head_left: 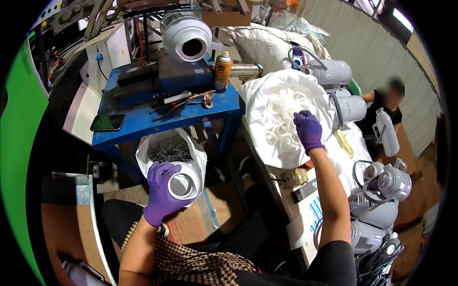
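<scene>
My left hand (163, 190), in a purple glove, is wrapped round the side of a white plastic jug body (194, 180). The jug's round opening faces up. In a matching glove, my right hand (309, 131) reaches over a large white sack (255, 117) filled with loose white plastic rings (282, 121). Its fingers are curled together among the rings; whatever they pinch is hidden. Below and behind the jug hangs a white bag (196, 151) holding thin grey scraps (171, 152).
A blue workbench (157, 126) carries a phone (107, 122), tools (179, 101), a spray can (223, 71) and a machine holding a grey-white jug body (188, 40). Grey jugs (393, 183) crowd the right-hand table. Another person (389, 107) is beyond it, near a white jug (385, 132).
</scene>
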Available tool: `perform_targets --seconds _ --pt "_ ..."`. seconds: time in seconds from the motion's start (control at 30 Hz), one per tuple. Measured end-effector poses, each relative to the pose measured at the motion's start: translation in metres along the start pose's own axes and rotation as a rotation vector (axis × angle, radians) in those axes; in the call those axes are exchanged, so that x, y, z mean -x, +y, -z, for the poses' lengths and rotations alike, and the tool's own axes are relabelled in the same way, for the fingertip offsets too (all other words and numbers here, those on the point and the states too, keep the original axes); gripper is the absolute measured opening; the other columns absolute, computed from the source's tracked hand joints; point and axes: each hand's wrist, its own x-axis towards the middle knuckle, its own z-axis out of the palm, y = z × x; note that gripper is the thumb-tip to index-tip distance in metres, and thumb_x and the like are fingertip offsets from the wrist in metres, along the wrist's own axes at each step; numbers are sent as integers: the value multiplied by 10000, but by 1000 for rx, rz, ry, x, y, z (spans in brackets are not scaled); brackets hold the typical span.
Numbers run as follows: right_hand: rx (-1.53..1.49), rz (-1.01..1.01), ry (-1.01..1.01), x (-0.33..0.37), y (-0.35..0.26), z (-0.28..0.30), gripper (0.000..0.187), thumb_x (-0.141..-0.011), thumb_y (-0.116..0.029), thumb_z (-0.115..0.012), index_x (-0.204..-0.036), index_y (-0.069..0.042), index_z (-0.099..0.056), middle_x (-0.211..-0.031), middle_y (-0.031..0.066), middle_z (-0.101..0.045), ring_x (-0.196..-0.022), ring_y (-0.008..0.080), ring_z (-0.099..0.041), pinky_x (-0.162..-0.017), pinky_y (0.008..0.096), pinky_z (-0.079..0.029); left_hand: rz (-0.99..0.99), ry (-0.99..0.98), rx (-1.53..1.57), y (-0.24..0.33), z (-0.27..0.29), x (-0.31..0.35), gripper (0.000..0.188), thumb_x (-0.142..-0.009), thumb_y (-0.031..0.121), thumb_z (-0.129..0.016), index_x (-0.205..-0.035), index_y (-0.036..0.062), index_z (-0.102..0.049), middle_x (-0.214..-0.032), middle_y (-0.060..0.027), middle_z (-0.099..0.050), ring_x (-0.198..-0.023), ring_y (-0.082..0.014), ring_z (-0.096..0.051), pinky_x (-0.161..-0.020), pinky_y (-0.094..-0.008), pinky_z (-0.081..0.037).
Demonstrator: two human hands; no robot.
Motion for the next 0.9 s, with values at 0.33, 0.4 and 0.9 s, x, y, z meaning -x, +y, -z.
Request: perform_targets --seconds 0.33,0.4,0.9 --pt "-447 -393 -211 7 -3 10 286 -885 -245 -790 -1151 -142 -775 -885 59 -710 -737 252 -666 -688 372 -535 -15 10 57 3 1 -1 830 -535 328 -980 -1259 127 -627 -1257 -104 -575 -1226 -351 -532 -1134 -527 -360" --pt "-868 -573 -127 6 -1 7 384 -920 -202 -767 -1287 -114 -695 -834 44 -686 -669 185 -632 -625 318 -506 -28 23 39 3 4 1 819 -537 334 -978 -1248 130 -626 -1256 -104 -578 -1219 -352 -535 -1129 -526 -364" --pt "-489 102 -170 130 -184 104 147 -932 -210 -729 -863 -85 -690 -952 120 -651 -892 310 -651 -709 393 -523 -52 3 94 0 16 8 773 -592 390 -936 -1242 98 -636 -1284 -132 -623 -1241 -370 -559 -1127 -549 -367"
